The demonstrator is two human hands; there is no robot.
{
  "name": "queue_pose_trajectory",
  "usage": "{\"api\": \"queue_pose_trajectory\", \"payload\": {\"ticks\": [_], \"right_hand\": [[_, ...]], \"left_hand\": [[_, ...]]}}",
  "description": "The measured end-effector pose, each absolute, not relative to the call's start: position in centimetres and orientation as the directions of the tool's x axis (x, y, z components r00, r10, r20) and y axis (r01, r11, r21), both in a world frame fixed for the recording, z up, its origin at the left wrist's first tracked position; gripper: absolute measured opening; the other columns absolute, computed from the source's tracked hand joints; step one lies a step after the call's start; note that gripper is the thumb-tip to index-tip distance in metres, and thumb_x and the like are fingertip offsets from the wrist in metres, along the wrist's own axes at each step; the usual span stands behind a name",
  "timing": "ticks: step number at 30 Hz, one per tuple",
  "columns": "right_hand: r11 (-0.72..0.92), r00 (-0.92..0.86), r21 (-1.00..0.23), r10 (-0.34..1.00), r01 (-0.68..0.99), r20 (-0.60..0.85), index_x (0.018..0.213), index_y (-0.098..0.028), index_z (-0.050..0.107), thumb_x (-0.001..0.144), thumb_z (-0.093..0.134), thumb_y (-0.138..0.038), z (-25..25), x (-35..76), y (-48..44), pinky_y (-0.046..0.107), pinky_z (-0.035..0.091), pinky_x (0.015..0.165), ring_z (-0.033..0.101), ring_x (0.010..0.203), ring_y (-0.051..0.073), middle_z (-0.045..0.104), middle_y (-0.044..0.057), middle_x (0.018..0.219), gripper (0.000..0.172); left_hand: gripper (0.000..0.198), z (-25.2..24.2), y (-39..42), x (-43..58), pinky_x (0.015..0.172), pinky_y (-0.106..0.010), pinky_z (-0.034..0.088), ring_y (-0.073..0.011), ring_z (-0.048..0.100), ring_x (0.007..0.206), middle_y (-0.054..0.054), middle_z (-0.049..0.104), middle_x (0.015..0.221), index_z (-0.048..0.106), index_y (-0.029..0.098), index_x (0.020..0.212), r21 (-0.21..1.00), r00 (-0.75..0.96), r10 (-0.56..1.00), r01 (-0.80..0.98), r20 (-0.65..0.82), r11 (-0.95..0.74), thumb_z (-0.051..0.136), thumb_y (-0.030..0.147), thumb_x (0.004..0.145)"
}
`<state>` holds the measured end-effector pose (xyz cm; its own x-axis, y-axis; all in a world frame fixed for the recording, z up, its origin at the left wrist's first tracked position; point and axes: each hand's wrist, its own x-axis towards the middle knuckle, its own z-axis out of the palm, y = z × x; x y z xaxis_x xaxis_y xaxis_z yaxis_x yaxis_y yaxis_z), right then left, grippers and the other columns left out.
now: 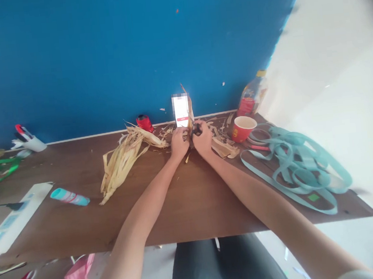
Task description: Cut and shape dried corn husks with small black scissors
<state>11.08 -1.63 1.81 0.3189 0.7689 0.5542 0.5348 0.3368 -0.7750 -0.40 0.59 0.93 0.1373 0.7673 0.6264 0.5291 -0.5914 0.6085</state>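
My left hand (179, 143) pinches a husk strip (189, 112) so it stands up, right in front of the phone (180, 110), maybe so I can see its screen. My right hand (204, 140) is closed on a small dark thing (197, 130) beside the strip. Loose husks (122, 161) lie left of the phone.

Husks (122, 159) lie on the table (186, 201), a tube (69, 197) to their left. A phone (181, 110) stands behind; a cup (243, 128), bottle (251, 93) and coiled strapping (295, 163) sit right.
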Motion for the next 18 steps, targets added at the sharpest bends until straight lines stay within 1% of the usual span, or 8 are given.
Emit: {"api": "queue_pose_trajectory", "payload": {"ticks": [3, 6, 9, 12, 14, 18], "right_hand": [[0.343, 0.3, -0.769, 0.775, 0.54, 0.556, 0.114, -0.018, 0.054, 0.075, 0.044, -0.017, 1.9, 11.1, -1.8, 0.031, 0.047, 0.09, 0.064, 0.097, 0.02, 0.069, 0.008, 0.106, 0.04], [0.357, 0.283, -0.779, 0.788, 0.514, 0.548, 0.116, -0.017, 0.052, 0.076, 0.045, -0.019, 1.8, 11.1, -1.7, 0.031, 0.048, 0.089, 0.064, 0.097, 0.02, 0.069, 0.009, 0.107, 0.04], [0.418, 0.248, -0.789, 0.791, 0.451, 0.56, 0.119, -0.018, 0.05, 0.077, 0.049, -0.024, 1.6, 11.1, -1.5, 0.03, 0.049, 0.086, 0.064, 0.093, 0.019, 0.069, 0.007, 0.102, 0.042], [0.471, 0.189, -0.784, 0.795, 0.405, 0.576, 0.118, -0.019, 0.051, 0.077, 0.053, -0.03, 1.4, 10.8, -1.4, 0.029, 0.05, 0.08, 0.064, 0.088, 0.018, 0.069, 0.006, 0.101, 0.043], [0.473, 0.158, -0.788, 0.81, 0.395, 0.565, 0.118, -0.019, 0.051, 0.078, 0.054, -0.033, 1.3, 10.6, -1.4, 0.029, 0.05, 0.076, 0.064, 0.084, 0.017, 0.07, 0.006, 0.101, 0.043], [0.44, 0.183, -0.797, 0.817, 0.414, 0.547, 0.119, -0.02, 0.051, 0.079, 0.053, -0.034, 1.2, 10.6, -1.2, 0.029, 0.05, 0.074, 0.064, 0.079, 0.017, 0.07, 0.005, 0.097, 0.042]], "left_hand": [[0.023, 1.1, 0.2, -0.3, 0.094, -0.039, 0.047, -0.025, 0.06, 0.104, -0.01, 0.065, 0.106, 0.062, 0.019, 0.097, 0.594, 0.137, 0.767, 0.552, 0.627, -0.585, 0.057, 0.009, 0.077], [0.023, 1.3, -0.1, -0.3, 0.087, -0.037, 0.05, -0.0235, 0.063, 0.096, -0.01, 0.067, 0.105, 0.062, 0.019, 0.1, 0.642, 0.131, 0.787, 0.505, 0.603, -0.577, 0.058, 0.011, 0.078], [0.02, 1.2, -0.1, -0.3, 0.082, -0.035, 0.052, -0.0219, 0.066, 0.09, -0.009, 0.07, 0.101, 0.062, 0.02, 0.102, 0.727, 0.078, 0.818, 0.415, 0.57, -0.547, 0.06, 0.019, 0.082], [0.02, 0.9, 0.4, -0.4, 0.083, -0.034, 0.053, -0.0201, 0.067, 0.091, -0.008, 0.071, 0.099, 0.06, 0.02, 0.103, 0.804, -0.011, 0.84, 0.298, 0.543, -0.516, 0.059, 0.021, 0.083], [0.019, 0.6, 0.8, -0.6, 0.084, -0.034, 0.053, -0.0198, 0.068, 0.092, -0.009, 0.071, 0.099, 0.06, 0.018, 0.101, 0.839, -0.045, 0.852, 0.207, 0.522, -0.503, 0.061, 0.022, 0.082], [0.017, 0.2, 1.5, -0.9, 0.077, -0.033, 0.054, -0.02, 0.07, 0.086, -0.009, 0.072, 0.092, 0.058, 0.018, 0.096, 0.904, -0.071, 0.903, 0.088, 0.424, -0.418, 0.061, 0.03, 0.084]]}}
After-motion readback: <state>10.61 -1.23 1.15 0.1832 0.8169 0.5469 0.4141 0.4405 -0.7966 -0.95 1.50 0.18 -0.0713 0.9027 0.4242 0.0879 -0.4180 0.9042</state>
